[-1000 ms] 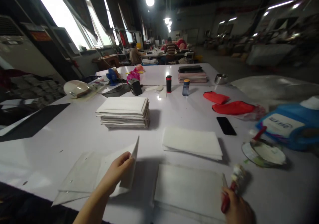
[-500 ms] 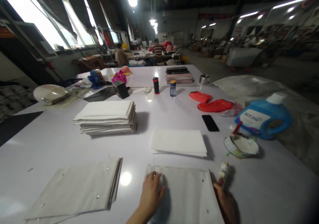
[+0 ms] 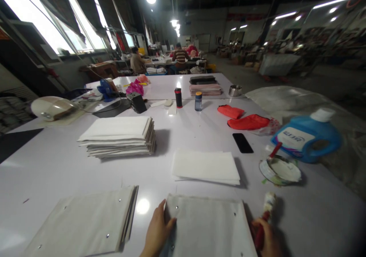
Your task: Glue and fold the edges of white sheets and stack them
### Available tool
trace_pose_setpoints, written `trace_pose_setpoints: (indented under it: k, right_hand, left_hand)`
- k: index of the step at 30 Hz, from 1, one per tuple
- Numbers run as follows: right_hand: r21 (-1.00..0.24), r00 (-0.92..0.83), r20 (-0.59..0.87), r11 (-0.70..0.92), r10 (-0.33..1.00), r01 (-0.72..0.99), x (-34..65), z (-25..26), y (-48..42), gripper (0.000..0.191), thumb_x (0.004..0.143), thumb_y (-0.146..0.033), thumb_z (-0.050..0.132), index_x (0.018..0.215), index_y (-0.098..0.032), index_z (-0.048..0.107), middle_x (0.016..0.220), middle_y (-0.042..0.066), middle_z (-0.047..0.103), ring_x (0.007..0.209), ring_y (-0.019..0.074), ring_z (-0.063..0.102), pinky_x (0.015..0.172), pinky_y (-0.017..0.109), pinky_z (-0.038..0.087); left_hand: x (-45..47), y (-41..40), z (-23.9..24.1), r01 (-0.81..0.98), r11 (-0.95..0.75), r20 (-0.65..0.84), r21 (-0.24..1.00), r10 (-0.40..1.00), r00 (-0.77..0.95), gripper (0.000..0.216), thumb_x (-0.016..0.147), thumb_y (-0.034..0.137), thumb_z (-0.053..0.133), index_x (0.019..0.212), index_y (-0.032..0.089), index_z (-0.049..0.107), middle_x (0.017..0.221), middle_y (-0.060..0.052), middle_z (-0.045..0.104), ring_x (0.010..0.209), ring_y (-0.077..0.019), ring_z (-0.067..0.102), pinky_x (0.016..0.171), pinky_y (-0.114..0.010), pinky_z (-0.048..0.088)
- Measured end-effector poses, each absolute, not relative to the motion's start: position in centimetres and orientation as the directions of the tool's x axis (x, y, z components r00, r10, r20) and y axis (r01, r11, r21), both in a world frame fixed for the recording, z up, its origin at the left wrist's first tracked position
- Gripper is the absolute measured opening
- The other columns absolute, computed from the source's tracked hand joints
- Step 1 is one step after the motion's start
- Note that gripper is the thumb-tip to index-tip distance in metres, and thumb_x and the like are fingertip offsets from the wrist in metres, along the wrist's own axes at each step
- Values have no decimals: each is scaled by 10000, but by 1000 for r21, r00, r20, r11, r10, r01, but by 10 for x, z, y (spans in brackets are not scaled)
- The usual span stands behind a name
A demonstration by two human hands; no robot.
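My right hand (image 3: 267, 236) is wrapped around the red handle of a paintbrush (image 3: 269, 203); its bristles are coated white and point away from me. That hand lies beside the right edge of a stack of off-white fabric panels (image 3: 207, 226) with small metal eyelets near the corners. My left hand (image 3: 157, 228) rests along the stack's left edge, fingers stretched out and thumb apart at the border. A similar eyeleted pile (image 3: 82, 222) lies to the left. Just beyond the panels sits a folded white sheet stack (image 3: 206, 166).
A bowl of white paste (image 3: 281, 170) holds another red-handled brush. Nearby are a blue jug (image 3: 309, 135), a black phone (image 3: 243, 143) and red cloth pieces (image 3: 247, 121). A taller white stack (image 3: 118, 137) stands left; a bottle (image 3: 198, 101) and tumbler (image 3: 178, 98) stand farther back.
My left hand has slid left from the top of the panels to their left edge, uncovering an eyelet. My right hand with the paintbrush has shifted slightly right.
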State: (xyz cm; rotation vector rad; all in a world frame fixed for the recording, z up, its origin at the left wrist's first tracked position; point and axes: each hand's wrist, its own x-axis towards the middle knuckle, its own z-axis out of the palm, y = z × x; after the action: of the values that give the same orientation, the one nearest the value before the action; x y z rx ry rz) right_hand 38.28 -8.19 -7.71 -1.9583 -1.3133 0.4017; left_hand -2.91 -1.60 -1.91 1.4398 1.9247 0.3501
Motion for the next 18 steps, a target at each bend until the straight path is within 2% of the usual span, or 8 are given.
trace_pose_setpoints:
  k: [2,5,10,14,18]
  right_hand:
    - [-778,478,136,-206,868,594,377,-63,-83,391,736,-527,645,962,-210,616,921,114,751,836,259,734,705,329,614]
    - [-801,521,164,-196,838,566,369,-42,-83,471,765,-664,624,906,-215,618,878,98,739,843,247,731,764,319,615]
    - [-802,456,132,-176,880,571,369,-33,-84,438,784,-635,651,921,-224,586,812,45,716,750,186,714,672,243,592]
    - [-791,425,156,-145,892,594,371,-31,-84,451,759,-637,676,910,-223,579,773,29,701,683,168,699,644,229,584]
    - [-778,449,211,-129,869,615,368,-21,-82,480,758,-675,668,894,-220,597,780,40,720,684,180,712,626,239,587]
  left_hand:
    - [-29,-15,-16,717,371,-392,590,908,-148,750,851,239,621,1515,128,292,1437,-173,521,1279,-261,554,1140,-387,409]
    - [-30,-15,-13,695,403,-428,595,891,-150,751,855,237,611,1518,128,274,1388,-179,565,1264,-260,571,1115,-385,420]
    - [-31,-16,-14,670,396,-415,628,899,-143,696,886,360,512,1489,83,302,1193,-175,628,1124,-276,619,998,-388,467]
    - [-33,-16,-12,625,385,-378,679,913,-151,669,869,390,385,1454,69,345,910,-80,631,830,-237,632,837,-360,486]
    - [-35,-15,-5,570,373,-348,733,924,-157,728,786,432,406,1417,69,394,796,-25,581,722,-217,596,751,-340,469]
